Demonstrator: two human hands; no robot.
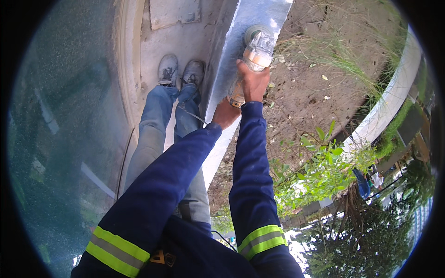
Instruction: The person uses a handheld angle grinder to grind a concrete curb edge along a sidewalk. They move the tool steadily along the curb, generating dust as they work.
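Both hands grip an orange, dust-covered angle grinder (258, 56). My right hand (255, 81) wraps around its body close behind the metal head. Further back, my left hand (225, 114) is closed around the rear of the handle. The grinder's round disc (256, 31) lies against the pale grey top of a low concrete wall (232, 60). Whether the disc is spinning cannot be made out. A cord (191, 114) hangs by my left wrist, in front of my jeans.
A narrow walkway (153, 41) under my shoes (181, 69) runs between the wall and a dusty glass pane (74, 116). Right of the wall lies a soil bed (306, 88) with grass (343, 55), leafy shrubs (320, 167) and a curved white kerb (384, 106).
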